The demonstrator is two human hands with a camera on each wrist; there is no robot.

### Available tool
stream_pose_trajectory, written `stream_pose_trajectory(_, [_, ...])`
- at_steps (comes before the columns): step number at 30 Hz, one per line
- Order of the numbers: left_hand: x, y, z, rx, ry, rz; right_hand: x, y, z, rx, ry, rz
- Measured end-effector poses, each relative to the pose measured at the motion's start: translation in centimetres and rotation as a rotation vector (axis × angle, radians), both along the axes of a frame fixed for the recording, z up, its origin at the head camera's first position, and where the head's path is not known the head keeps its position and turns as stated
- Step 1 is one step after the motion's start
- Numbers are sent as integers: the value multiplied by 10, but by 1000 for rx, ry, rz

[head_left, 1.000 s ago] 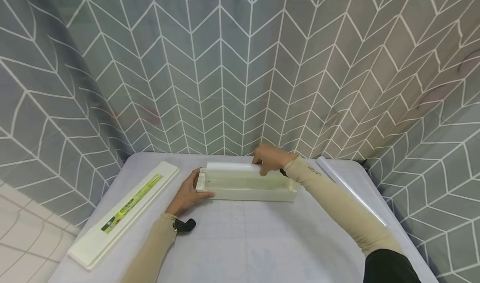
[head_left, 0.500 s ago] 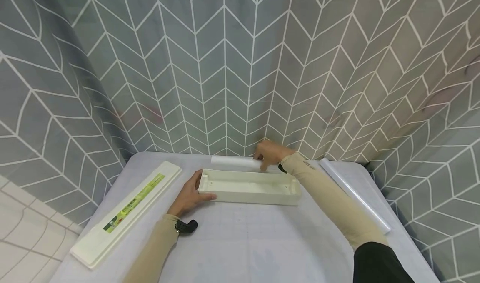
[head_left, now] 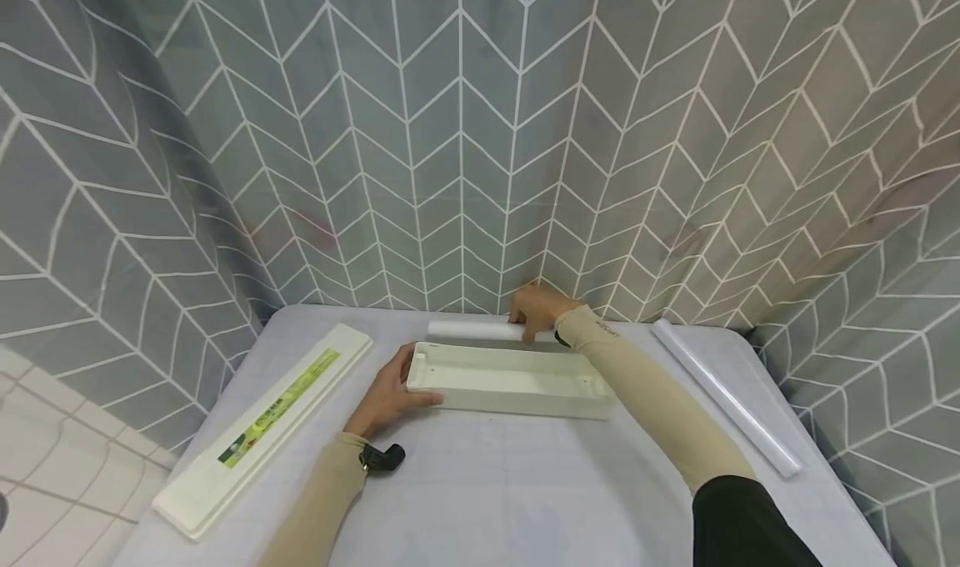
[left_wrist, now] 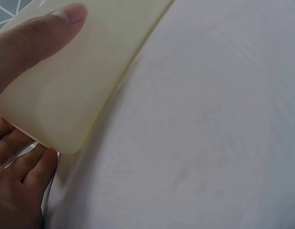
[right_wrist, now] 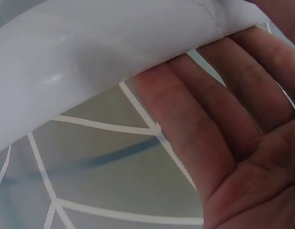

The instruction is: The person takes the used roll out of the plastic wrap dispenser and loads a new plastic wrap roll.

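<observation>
A long, open, cream-white plastic box [head_left: 517, 402] stands across the table in the head view. My left hand [head_left: 392, 393] grips its left end; in the left wrist view the thumb [left_wrist: 47, 36] lies on the front wall and the fingers bend round the end. Behind the box, near the table's far edge, lies a white roll of film [head_left: 472, 330]. My right hand [head_left: 542, 310] holds this roll near its right part, and in the right wrist view the fingers [right_wrist: 185, 114] reach along its underside. The hand and sleeve hide the roll's right end.
A long white lid [head_left: 225, 485] with a green label lies slanted on the left of the table [head_left: 525, 500]. On the right lies a clear, shiny plastic roll [head_left: 727, 396]. A patterned grey curtain [head_left: 480, 150] hangs close behind the table's far edge.
The box has come slightly nearer in my left hand, and a gap has opened between it and the roll. My right hand has moved the roll slightly away.
</observation>
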State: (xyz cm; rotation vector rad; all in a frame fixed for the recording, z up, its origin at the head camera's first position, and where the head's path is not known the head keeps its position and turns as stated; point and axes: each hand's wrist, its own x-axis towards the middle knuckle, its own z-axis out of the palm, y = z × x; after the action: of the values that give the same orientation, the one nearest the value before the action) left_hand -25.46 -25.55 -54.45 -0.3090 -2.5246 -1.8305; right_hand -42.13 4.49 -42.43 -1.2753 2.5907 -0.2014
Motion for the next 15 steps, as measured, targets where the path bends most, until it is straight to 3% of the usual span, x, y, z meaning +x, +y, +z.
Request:
stream_pose_trajectory(7, [3,3,1,-4,-8,2,-4,-4,-7,5,-33,-66])
stream_pose_trajectory(15, [8,3,3,-3,-16,19,-9,-8,-15,-5,-59,-36])
